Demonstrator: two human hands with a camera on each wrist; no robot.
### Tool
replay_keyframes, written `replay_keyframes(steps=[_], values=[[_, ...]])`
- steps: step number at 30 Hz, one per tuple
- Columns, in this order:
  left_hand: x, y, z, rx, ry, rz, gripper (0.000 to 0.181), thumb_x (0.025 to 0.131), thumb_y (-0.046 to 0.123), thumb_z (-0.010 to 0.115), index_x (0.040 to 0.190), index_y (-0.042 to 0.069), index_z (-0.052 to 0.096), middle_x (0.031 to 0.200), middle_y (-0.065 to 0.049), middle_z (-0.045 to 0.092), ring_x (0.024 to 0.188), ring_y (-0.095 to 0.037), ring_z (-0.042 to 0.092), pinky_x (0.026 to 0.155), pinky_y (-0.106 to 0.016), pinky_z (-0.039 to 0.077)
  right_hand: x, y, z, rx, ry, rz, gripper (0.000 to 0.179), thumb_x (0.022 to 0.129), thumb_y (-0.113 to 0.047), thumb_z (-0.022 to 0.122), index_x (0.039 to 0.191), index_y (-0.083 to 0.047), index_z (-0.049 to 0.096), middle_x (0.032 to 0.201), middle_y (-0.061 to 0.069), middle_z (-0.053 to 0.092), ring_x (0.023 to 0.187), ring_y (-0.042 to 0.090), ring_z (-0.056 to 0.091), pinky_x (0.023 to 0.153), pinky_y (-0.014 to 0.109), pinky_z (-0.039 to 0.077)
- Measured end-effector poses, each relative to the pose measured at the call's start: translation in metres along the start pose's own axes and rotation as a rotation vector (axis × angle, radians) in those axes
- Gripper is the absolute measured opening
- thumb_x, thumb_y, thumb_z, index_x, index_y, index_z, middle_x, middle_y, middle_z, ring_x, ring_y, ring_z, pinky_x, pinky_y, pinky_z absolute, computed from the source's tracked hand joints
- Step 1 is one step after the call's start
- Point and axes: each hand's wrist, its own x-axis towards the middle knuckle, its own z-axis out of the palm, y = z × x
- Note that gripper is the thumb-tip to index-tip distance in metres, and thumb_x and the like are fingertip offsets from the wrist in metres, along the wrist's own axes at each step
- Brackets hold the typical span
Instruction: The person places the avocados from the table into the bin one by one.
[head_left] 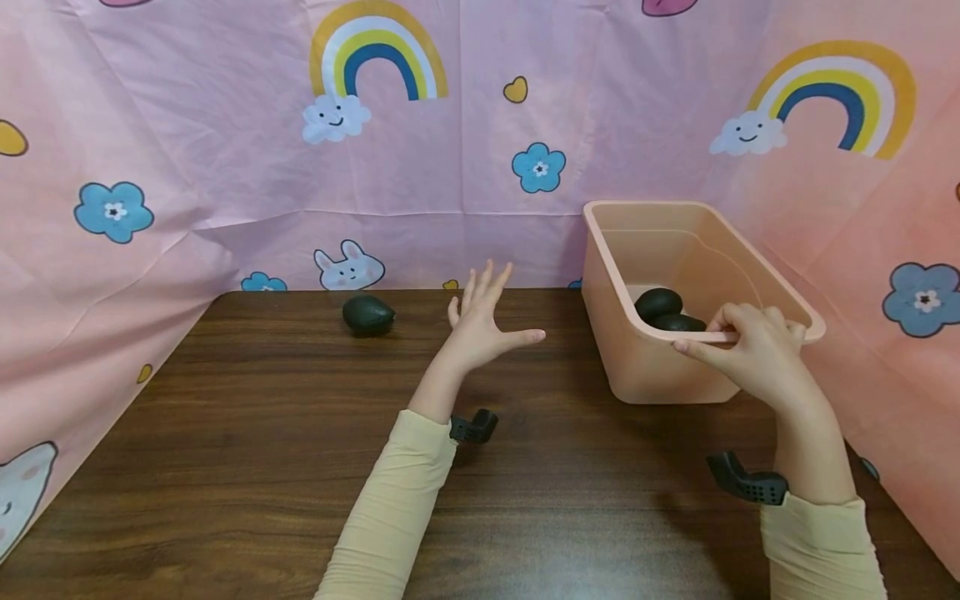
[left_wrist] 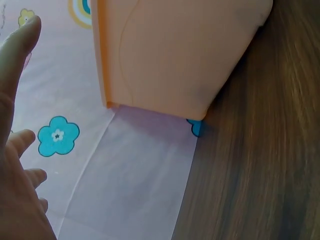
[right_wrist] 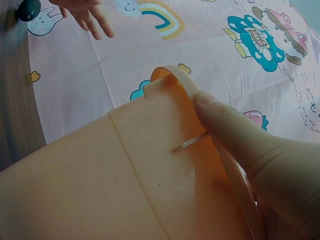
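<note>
My right hand [head_left: 765, 354] grips the near rim of a peach plastic bin [head_left: 667, 375], thumb outside and fingers over the edge. In the right wrist view the thumb [right_wrist: 235, 127] lies against the rim of the bin [right_wrist: 100, 185]. Two dark green avocados [head_left: 658, 305] show inside the bin, partly hidden by its front rim. My left hand [head_left: 480, 329] is raised above the table with its fingers spread, holding nothing, left of the bin. Another avocado [head_left: 368, 315] lies on the table near the back edge, to the left of that hand.
The dark wooden table [head_left: 262, 467] reaches back to a pink and lilac cloth [head_left: 465, 167] printed with rainbows and flowers. That cloth also rises along both sides. The bin stands at the right, close to the cloth. A black wrist camera [head_left: 474, 427] sits on the left wrist.
</note>
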Motion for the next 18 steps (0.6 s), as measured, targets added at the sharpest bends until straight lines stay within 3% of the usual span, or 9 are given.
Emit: replay_keyframes(steps=[18], values=[[-0.002, -0.022, -0.024, 0.032, 0.12, -0.073, 0.11, 0.07, 0.062, 0.075, 0.153, 0.04, 0.007, 0.158, 0.01, -0.008, 0.14, -0.009, -0.021, 0.105, -0.058, -0.012, 0.0, 0.0, 0.0, -0.008, -0.007, 0.015, 0.039, 0.076, -0.04, 0.08, 0.07, -0.01, 0.057, 0.064, 0.003, 0.048, 0.075, 0.029, 0.036, 0.077, 0.061, 0.012]])
